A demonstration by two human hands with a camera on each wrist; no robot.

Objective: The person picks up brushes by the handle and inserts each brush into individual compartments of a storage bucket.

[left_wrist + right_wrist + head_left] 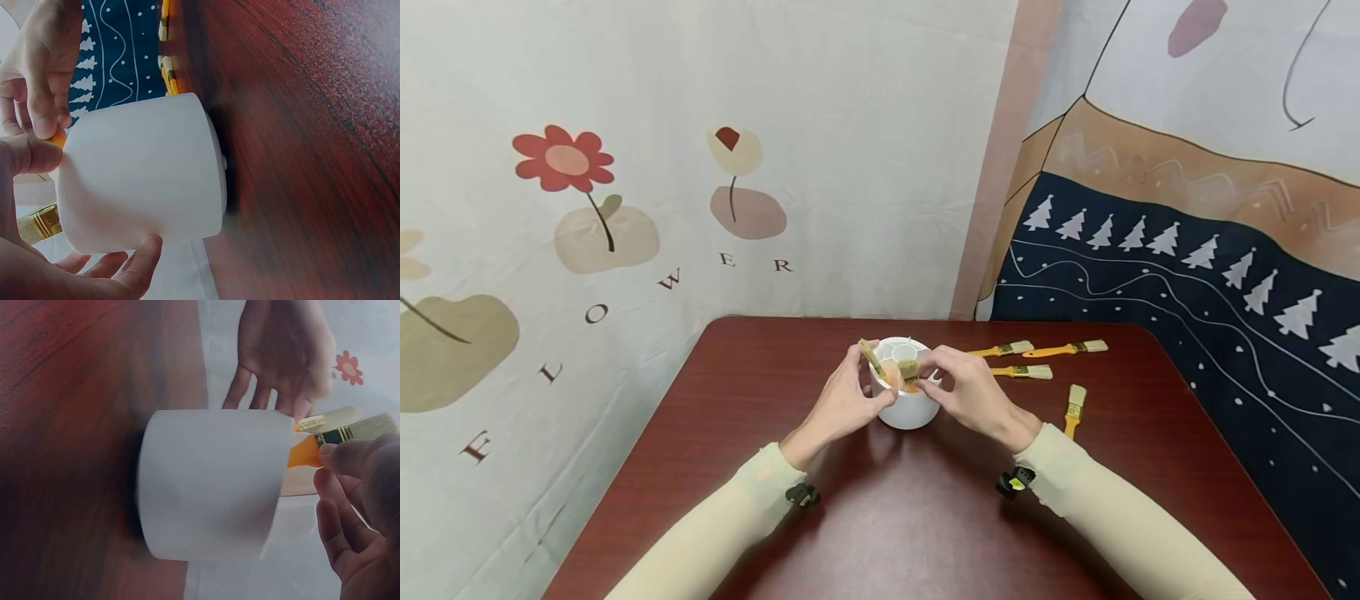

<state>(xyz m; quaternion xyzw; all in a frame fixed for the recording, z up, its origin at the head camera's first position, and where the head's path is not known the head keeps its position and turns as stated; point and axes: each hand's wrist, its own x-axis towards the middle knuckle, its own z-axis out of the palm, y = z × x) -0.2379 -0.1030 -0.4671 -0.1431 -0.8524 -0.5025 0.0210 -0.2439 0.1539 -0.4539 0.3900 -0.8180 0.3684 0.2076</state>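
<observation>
A white cup point(908, 400) stands upright near the middle of the red-brown table point(880, 517), between both hands. The head view alone shows its interior dividers and two brushes standing bristle-up inside: brush A point(872, 357) leaning toward the left rim, brush B point(908, 370) near the centre. The left hand point(844, 404) cradles the cup's left wall; the left wrist view shows what the head view hides, namely the thumb point(31, 155) pressed against the rim at the top and the fingers point(134, 265) curled under the far side of the wall, so this hand grips the cup. The same view shows brush A's brass ferrule point(40, 223) projecting past the rim. The right hand point(967, 390) sits at the cup's right rim. The right wrist view shows its thumb and forefinger point(350, 456) closed in a pinch on brush B point(331, 439) just above the orange handle, with the remaining fingers loosely curled and touching nothing; the head view cannot resolve this pinch. Only the head view shows four spare brushes point(1026, 372) lying flat on the table to the right of the cup, well apart from both hands; three lie beyond the right hand, one beside the right sleeve point(1120, 525).
</observation>
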